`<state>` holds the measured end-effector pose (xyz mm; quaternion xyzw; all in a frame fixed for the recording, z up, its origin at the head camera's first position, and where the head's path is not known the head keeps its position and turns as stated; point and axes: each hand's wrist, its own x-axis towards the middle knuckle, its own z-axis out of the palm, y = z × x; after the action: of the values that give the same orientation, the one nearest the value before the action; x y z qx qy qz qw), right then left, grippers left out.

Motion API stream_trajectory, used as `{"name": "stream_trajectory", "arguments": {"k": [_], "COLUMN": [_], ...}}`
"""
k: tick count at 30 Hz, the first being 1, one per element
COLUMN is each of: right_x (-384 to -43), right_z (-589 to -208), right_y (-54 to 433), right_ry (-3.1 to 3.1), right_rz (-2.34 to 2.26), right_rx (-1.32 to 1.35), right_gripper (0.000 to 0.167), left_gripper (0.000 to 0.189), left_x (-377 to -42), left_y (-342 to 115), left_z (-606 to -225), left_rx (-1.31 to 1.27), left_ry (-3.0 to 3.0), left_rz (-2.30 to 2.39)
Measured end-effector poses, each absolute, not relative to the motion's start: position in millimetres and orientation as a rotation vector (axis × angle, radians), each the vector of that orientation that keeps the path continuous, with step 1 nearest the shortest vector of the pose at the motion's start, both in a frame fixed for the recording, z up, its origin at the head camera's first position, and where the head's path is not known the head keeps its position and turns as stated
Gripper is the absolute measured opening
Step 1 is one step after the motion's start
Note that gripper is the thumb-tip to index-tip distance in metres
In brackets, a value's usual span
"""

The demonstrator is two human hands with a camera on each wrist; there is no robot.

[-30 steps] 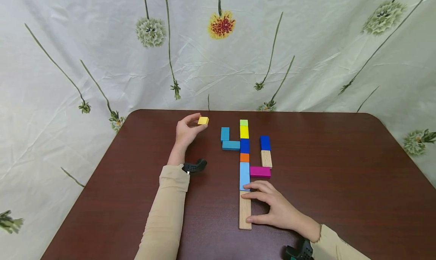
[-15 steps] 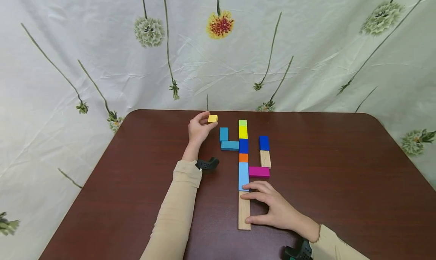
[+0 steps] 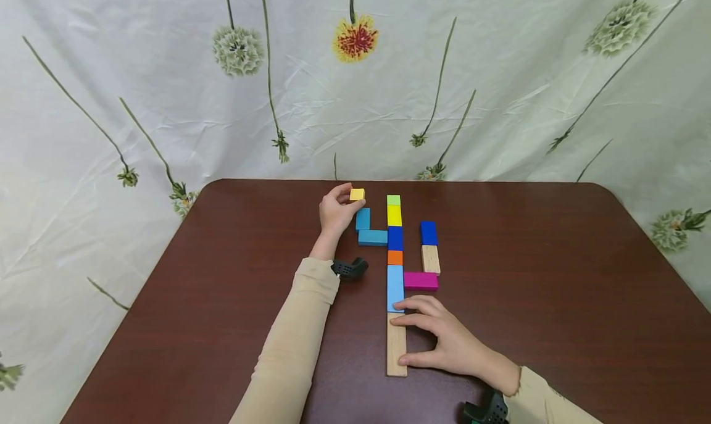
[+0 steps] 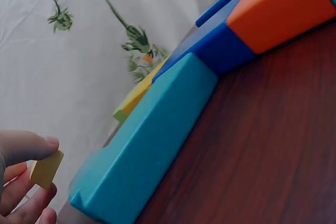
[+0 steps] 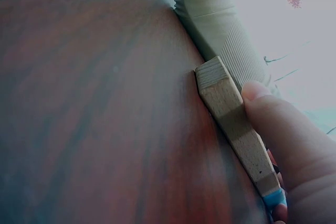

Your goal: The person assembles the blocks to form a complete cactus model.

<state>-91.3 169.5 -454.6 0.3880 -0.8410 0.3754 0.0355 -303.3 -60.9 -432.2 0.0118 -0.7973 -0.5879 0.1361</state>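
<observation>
My left hand [image 3: 336, 216] pinches a small yellow block [image 3: 357, 194] between thumb and fingertips, just beyond the upright teal block [image 3: 363, 218]. In the left wrist view the yellow block [image 4: 46, 169] hangs beside the end of the teal pieces [image 4: 144, 145]. Fingers spread and slightly bent, my right hand [image 3: 444, 334] rests on the row's near end. Its thumb touches the long plain wooden block [image 3: 397, 350], and its fingertips lie across that block and the light blue block [image 3: 395, 285]. The right wrist view shows the thumb against the wooden block [image 5: 231, 119].
Above the light blue block, the row runs orange [image 3: 395, 257], dark blue [image 3: 395, 237], yellow [image 3: 394, 215] and green [image 3: 393, 199]. A magenta block [image 3: 420, 281] branches right, with short wooden [image 3: 430, 258] and dark blue blocks [image 3: 428, 232] above it. A flowered cloth [image 3: 500, 103] hangs behind the table [image 3: 528, 245].
My left hand has carried the pinched yellow block to the right, up to the far end of the upright teal block. The right hand keeps its place on the row.
</observation>
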Motion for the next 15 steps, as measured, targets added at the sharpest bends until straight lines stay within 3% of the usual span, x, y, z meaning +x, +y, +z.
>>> {"name": "stream_trajectory", "arguments": {"k": [15], "right_x": [-92.3], "right_z": [-455.1], "right_y": [169.9], "right_ry": [-2.554], "right_rz": [1.141], "right_rx": [1.223], "right_gripper": [0.051], "left_gripper": [0.052], "left_x": [-303.1], "left_y": [-48.4], "left_z": [-439.2], "left_rx": [0.058], "left_ry": [-2.350], "left_rz": [-1.620]}}
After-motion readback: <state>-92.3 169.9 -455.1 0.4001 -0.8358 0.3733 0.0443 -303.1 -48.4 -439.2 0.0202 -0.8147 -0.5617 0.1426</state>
